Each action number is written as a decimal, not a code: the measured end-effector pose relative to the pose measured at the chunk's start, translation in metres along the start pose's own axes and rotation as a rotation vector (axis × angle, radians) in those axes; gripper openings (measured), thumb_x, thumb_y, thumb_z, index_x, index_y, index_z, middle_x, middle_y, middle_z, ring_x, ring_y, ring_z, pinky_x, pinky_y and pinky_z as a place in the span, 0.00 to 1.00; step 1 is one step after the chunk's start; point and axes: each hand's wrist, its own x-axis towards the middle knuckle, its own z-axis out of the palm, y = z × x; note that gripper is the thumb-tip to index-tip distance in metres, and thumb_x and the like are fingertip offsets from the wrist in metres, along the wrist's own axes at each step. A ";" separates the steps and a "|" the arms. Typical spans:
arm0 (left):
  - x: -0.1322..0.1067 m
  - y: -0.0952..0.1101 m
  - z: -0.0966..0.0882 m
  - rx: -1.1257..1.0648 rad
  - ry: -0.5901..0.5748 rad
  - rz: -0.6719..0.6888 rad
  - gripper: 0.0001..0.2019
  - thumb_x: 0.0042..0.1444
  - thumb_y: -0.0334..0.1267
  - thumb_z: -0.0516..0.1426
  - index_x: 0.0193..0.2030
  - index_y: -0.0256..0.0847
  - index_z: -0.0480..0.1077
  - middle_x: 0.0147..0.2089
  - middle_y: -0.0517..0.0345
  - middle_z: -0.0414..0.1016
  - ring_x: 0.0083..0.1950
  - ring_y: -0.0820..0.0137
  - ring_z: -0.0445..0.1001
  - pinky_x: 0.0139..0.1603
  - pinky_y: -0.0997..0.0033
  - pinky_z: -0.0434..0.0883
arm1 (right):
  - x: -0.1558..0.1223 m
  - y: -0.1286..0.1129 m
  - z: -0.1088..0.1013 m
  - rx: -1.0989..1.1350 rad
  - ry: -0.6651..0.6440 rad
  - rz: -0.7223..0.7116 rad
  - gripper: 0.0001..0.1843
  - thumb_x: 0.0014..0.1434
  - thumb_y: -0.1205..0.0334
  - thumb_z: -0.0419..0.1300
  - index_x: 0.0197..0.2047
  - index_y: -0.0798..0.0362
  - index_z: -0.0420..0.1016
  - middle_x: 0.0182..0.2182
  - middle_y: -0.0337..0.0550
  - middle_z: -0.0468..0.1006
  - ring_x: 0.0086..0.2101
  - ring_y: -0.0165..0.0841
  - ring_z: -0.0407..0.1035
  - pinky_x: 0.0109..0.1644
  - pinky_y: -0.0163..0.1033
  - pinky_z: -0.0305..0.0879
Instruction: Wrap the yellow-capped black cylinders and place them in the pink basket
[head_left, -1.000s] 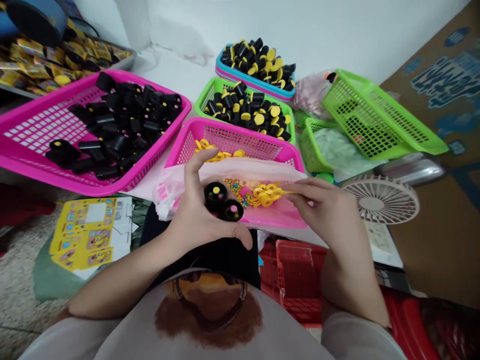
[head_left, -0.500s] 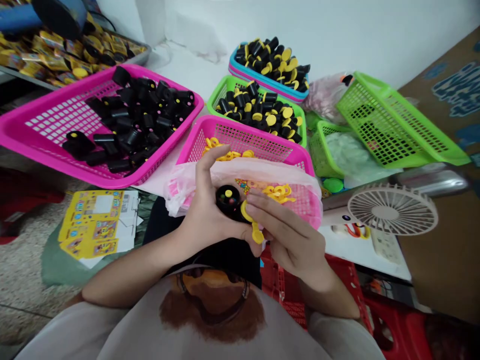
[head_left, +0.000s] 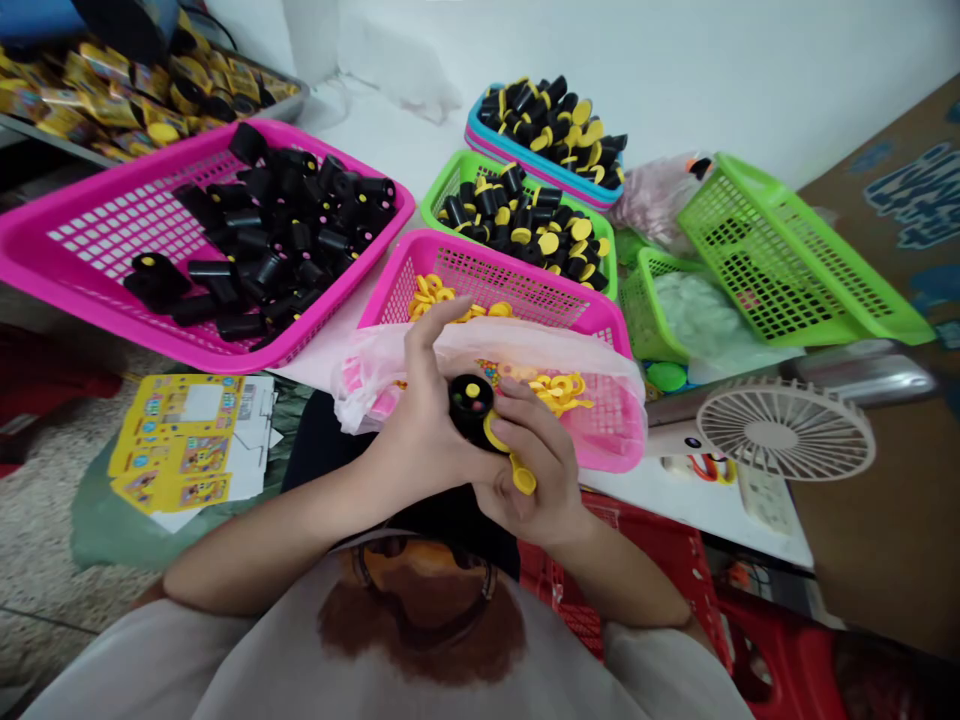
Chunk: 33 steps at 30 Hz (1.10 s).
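Observation:
My left hand (head_left: pixel 420 430) is closed around a short black plastic cylinder (head_left: pixel 466 408), its forefinger raised. The cylinder's round end faces up, with a yellow dot and small coloured specks in it. My right hand (head_left: pixel 536 465) pinches a yellow plastic piece (head_left: pixel 523 478) with a round end, against the cylinder's right side. A yellow disc (head_left: pixel 495 432) shows between the fingers; whether it belongs to the same piece I cannot tell. Just beyond my hands is a pink basket (head_left: pixel 611 320) with loose yellow plastic pieces (head_left: pixel 559 392) and a sheet of clear plastic over its near side.
A large pink basket (head_left: pixel 112 335) of black cylinders stands left. Behind are a green basket (head_left: pixel 442 180) and a blue tray (head_left: pixel 480 118) of black cylinders with yellow caps. On the right are an empty-looking green basket (head_left: pixel 795 250) and a small fan (head_left: pixel 784 430). A printed card (head_left: pixel 202 440) lies left.
Both hands have shifted slightly right with the cylinder. My right hand has drawn closer in to my left, its fingers more curled around the yellow piece.

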 end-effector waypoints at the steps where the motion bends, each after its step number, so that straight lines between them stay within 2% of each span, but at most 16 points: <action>1: -0.001 0.001 0.000 0.020 -0.004 0.006 0.57 0.37 0.29 0.76 0.70 0.54 0.50 0.38 0.69 0.72 0.36 0.71 0.76 0.37 0.69 0.74 | -0.001 0.002 0.003 0.010 0.039 -0.015 0.28 0.75 0.57 0.58 0.74 0.53 0.66 0.55 0.54 0.81 0.64 0.47 0.77 0.65 0.60 0.82; 4: -0.003 0.006 -0.002 0.000 -0.051 0.016 0.57 0.36 0.26 0.76 0.68 0.56 0.51 0.38 0.71 0.70 0.35 0.75 0.75 0.36 0.72 0.74 | -0.001 0.006 0.007 0.014 0.097 -0.070 0.26 0.77 0.49 0.55 0.71 0.53 0.70 0.52 0.53 0.83 0.58 0.47 0.81 0.59 0.58 0.86; 7: -0.006 0.013 -0.004 -0.084 -0.114 -0.045 0.58 0.39 0.27 0.77 0.70 0.62 0.48 0.34 0.74 0.69 0.30 0.75 0.74 0.29 0.74 0.72 | 0.003 0.007 0.001 0.016 0.116 -0.087 0.29 0.74 0.45 0.59 0.69 0.54 0.72 0.48 0.54 0.85 0.55 0.49 0.83 0.55 0.58 0.87; 10: -0.006 0.018 -0.006 -0.093 -0.136 -0.102 0.58 0.43 0.31 0.78 0.72 0.64 0.47 0.31 0.75 0.70 0.26 0.74 0.73 0.24 0.74 0.71 | 0.009 0.004 -0.005 0.077 0.118 -0.067 0.28 0.74 0.50 0.59 0.70 0.55 0.72 0.46 0.56 0.86 0.54 0.49 0.84 0.55 0.57 0.88; 15: -0.001 0.018 -0.009 0.007 -0.115 -0.071 0.54 0.46 0.35 0.76 0.71 0.55 0.47 0.30 0.74 0.69 0.24 0.73 0.73 0.23 0.73 0.71 | 0.012 -0.001 -0.007 0.112 0.005 0.027 0.28 0.70 0.65 0.58 0.71 0.52 0.70 0.50 0.56 0.84 0.57 0.47 0.82 0.60 0.58 0.85; 21: -0.003 0.017 -0.010 0.082 -0.112 -0.102 0.56 0.42 0.37 0.79 0.71 0.54 0.50 0.33 0.71 0.69 0.28 0.71 0.76 0.27 0.69 0.75 | 0.003 0.003 0.004 0.023 0.101 -0.009 0.28 0.71 0.57 0.59 0.72 0.51 0.72 0.47 0.51 0.83 0.49 0.43 0.83 0.58 0.52 0.86; 23: -0.004 0.019 -0.011 0.098 -0.091 -0.104 0.56 0.40 0.36 0.80 0.70 0.54 0.52 0.36 0.69 0.70 0.29 0.72 0.75 0.28 0.69 0.75 | 0.002 0.004 0.006 0.014 0.117 -0.035 0.27 0.72 0.56 0.58 0.70 0.52 0.73 0.46 0.51 0.83 0.49 0.43 0.83 0.57 0.51 0.86; 25: -0.004 0.019 -0.012 0.101 -0.096 -0.103 0.56 0.41 0.36 0.79 0.71 0.53 0.51 0.35 0.70 0.68 0.27 0.73 0.73 0.26 0.71 0.73 | 0.005 0.005 0.002 0.054 0.085 -0.046 0.25 0.73 0.56 0.58 0.70 0.52 0.73 0.46 0.51 0.84 0.51 0.42 0.84 0.58 0.52 0.86; 28: -0.003 0.019 -0.015 0.111 -0.077 -0.072 0.57 0.43 0.37 0.79 0.72 0.54 0.48 0.34 0.70 0.68 0.26 0.74 0.73 0.25 0.73 0.72 | 0.012 0.006 -0.009 0.186 0.005 0.037 0.24 0.73 0.52 0.62 0.69 0.45 0.74 0.48 0.48 0.86 0.55 0.44 0.83 0.58 0.54 0.86; 33: -0.004 0.017 -0.016 0.102 -0.084 -0.027 0.56 0.45 0.43 0.79 0.73 0.58 0.48 0.47 0.59 0.75 0.34 0.68 0.81 0.30 0.68 0.78 | 0.010 0.008 -0.023 0.500 -0.042 0.303 0.17 0.69 0.49 0.69 0.59 0.37 0.84 0.52 0.45 0.88 0.54 0.44 0.84 0.54 0.51 0.86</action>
